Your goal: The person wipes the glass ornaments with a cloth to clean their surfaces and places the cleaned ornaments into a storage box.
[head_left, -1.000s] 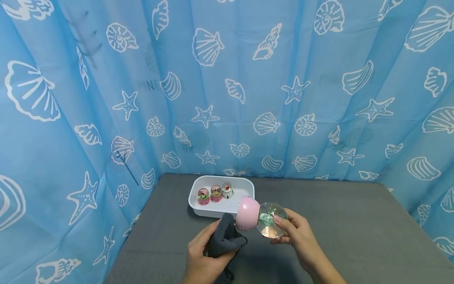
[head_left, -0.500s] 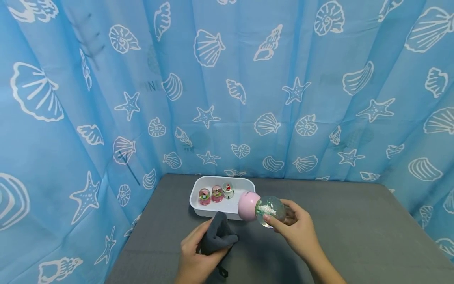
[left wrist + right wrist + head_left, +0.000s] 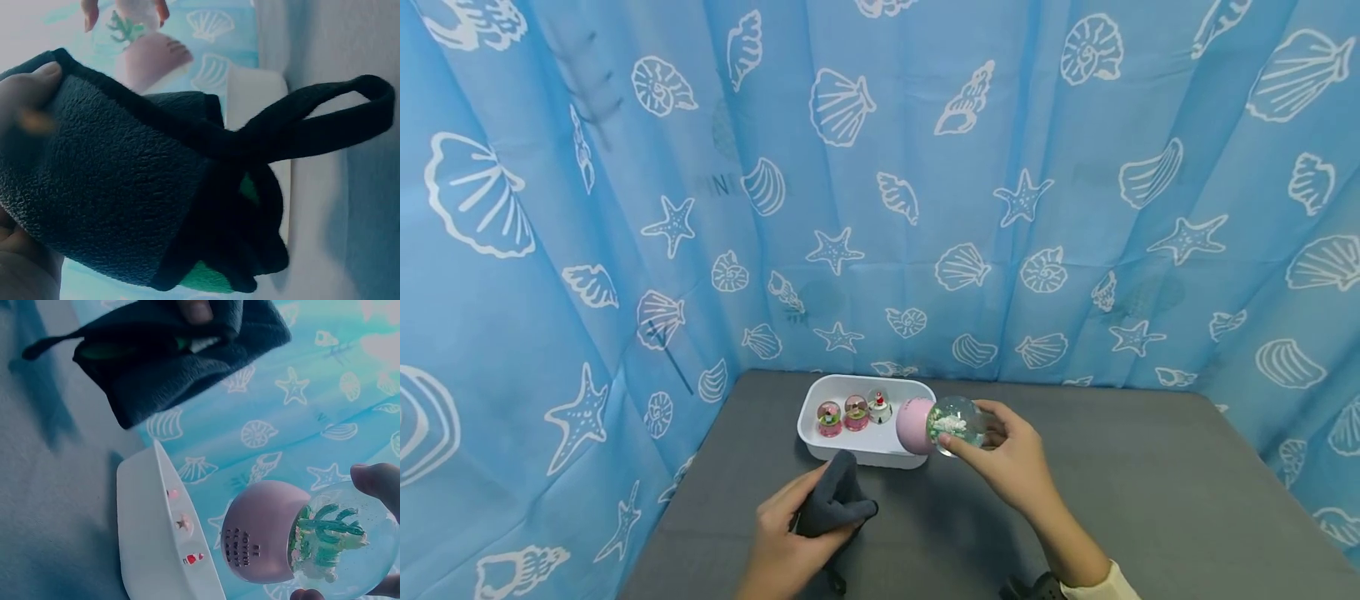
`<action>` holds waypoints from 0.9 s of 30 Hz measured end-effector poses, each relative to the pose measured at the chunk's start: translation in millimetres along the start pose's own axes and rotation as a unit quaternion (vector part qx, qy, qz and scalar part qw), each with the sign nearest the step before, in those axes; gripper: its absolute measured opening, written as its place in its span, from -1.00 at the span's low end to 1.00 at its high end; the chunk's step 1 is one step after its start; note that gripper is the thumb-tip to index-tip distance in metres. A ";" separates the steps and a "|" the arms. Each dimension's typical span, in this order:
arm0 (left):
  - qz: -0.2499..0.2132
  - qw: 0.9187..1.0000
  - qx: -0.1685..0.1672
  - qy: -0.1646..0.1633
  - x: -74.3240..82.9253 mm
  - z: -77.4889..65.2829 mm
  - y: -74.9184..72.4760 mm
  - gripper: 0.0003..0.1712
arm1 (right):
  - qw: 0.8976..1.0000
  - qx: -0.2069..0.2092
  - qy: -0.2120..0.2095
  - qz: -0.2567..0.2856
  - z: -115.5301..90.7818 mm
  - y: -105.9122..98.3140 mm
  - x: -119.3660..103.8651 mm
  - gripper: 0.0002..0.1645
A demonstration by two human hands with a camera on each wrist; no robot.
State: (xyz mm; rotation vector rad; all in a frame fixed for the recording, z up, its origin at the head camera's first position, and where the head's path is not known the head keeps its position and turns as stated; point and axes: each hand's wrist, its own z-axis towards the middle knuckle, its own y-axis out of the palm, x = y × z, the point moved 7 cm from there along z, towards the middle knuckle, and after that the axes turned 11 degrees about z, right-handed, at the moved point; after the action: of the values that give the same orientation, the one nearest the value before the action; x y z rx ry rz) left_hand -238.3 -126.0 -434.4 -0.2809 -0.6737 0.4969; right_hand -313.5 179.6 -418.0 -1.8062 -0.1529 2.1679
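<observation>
My right hand [image 3: 1011, 458] grips a large snow globe by its clear ball [image 3: 958, 421], the pink base [image 3: 914, 426] pointing left over the right end of a white tray [image 3: 865, 457]. Green cactus shapes [image 3: 328, 531] and dark lettering on the base show in the right wrist view. A folded dark grey cloth [image 3: 835, 500] with a hanging loop [image 3: 325, 119] is held in my left hand [image 3: 786, 529], in front of the tray. Green lining shows inside its folds in the left wrist view. My left fingers are partly hidden by the cloth.
Inside the tray's left half stand 3 small snow globes: two with pink bases [image 3: 830, 419] and one with a white base [image 3: 880, 406]. The grey table [image 3: 1135, 483] meets a blue shell-print curtain [image 3: 880, 208] at its back and left.
My right hand has carried the large snow globe up and slightly left, away from the cloth and over the tray. My left hand has moved left and a little lower with the cloth.
</observation>
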 end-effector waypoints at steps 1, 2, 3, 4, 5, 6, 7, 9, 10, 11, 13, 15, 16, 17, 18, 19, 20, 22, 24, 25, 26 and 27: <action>0.004 1.000 -0.007 -0.005 -2.3 0.1 -1.3 -0.16 | 1.000 -0.001 -0.004 -0.003 3.5 1.9 0.3 -0.07; 0.007 1.000 -0.014 -0.008 -4.2 0.5 -2.5 -0.16 | 1.000 0.000 -0.009 -0.005 7.0 3.6 0.6 -0.07; 0.012 1.000 -0.020 -0.011 -5.8 0.9 -3.7 -0.16 | 1.000 0.000 -0.013 -0.005 10.2 5.3 0.7 -0.07; 0.018 0.999 -0.027 -0.013 -7.2 1.5 -5.0 -0.16 | 1.000 0.000 -0.017 -0.006 13.3 7.0 0.9 -0.07; 0.025 0.999 -0.033 -0.012 -8.4 2.5 -6.6 -0.15 | 1.000 -0.001 -0.022 -0.004 16.1 8.7 0.9 -0.08; 0.036 0.999 -0.039 -0.009 -9.5 3.4 -8.5 -0.14 | 1.000 -0.003 -0.026 -0.003 18.7 10.3 0.7 -0.09; 0.045 0.998 -0.045 -0.008 -10.8 4.5 -10.8 -0.12 | 1.000 -0.004 -0.031 -0.003 21.0 11.8 0.6 -0.10; 0.062 0.996 -0.057 -0.004 -13.2 7.7 -16.7 -0.09 | 0.999 -0.007 -0.040 -0.001 25.1 14.6 0.2 -0.12; 0.069 0.996 -0.062 -0.003 -14.6 9.7 -20.2 -0.07 | 0.999 -0.010 -0.045 -0.001 26.8 15.9 -0.4 -0.14; 0.077 0.995 -0.068 -0.002 -15.8 12.0 -23.8 -0.06 | 0.999 -0.012 -0.049 -0.002 28.5 17.1 -1.0 -0.15; 0.088 0.993 -0.085 -0.003 -18.5 16.4 -29.6 -0.06 | 0.998 -0.013 -0.059 -0.009 31.8 19.5 -2.5 -0.16; 0.096 0.990 -0.106 -0.010 -21.2 20.4 -33.0 -0.09 | 0.998 -0.014 -0.067 -0.014 35.5 22.3 -3.7 -0.16; 0.098 0.988 -0.120 -0.014 -22.8 21.6 -32.7 -0.10 | 0.997 -0.014 -0.070 -0.018 37.7 23.7 -4.3 -0.15; 0.099 0.985 -0.139 -0.018 -24.2 22.0 -31.1 -0.12 | 0.997 -0.015 -0.072 -0.021 39.9 25.5 -4.5 -0.14; 0.098 0.982 -0.160 -0.026 -26.3 21.7 -27.9 -0.14 | 0.997 -0.017 -0.074 -0.025 42.1 27.3 -4.5 -0.13; 0.092 0.979 -0.181 -0.032 -27.9 20.9 -23.6 -0.16 | 0.997 -0.019 -0.074 -0.027 44.4 29.2 -4.2 -0.12; 0.088 0.975 -0.203 -0.038 -29.7 19.5 -18.3 -0.17 | 0.997 -0.022 -0.072 -0.029 46.4 31.4 -3.6 -0.12; 0.073 0.965 -0.247 -0.046 -33.4 15.0 -4.5 -0.18 | 0.997 -0.028 -0.068 -0.033 49.9 35.4 -2.5 -0.10; 0.059 0.955 -0.286 -0.051 -34.9 9.6 10.5 -0.18 | 0.997 -0.032 -0.064 -0.034 52.2 38.7 -1.7 -0.08; 0.049 0.951 -0.301 -0.049 -34.4 6.8 17.8 -0.17 | 0.997 -0.034 -0.064 -0.032 52.8 40.1 -1.8 -0.07; 0.046 0.946 -0.316 -0.050 -34.2 3.6 25.0 -0.16 | 0.997 -0.035 -0.063 -0.033 53.4 41.5 -2.0 -0.07; 0.040 0.941 -0.331 -0.049 -33.3 0.4 32.2 -0.14 | 0.997 -0.036 -0.064 -0.032 53.9 42.7 -2.4 -0.07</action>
State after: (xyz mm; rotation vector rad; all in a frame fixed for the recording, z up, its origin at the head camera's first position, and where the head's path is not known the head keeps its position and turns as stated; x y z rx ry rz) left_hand -272.1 -116.1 -464.5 -0.9261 -0.9189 0.3486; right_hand -372.9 144.8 -417.1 -1.6760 -0.3175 2.2606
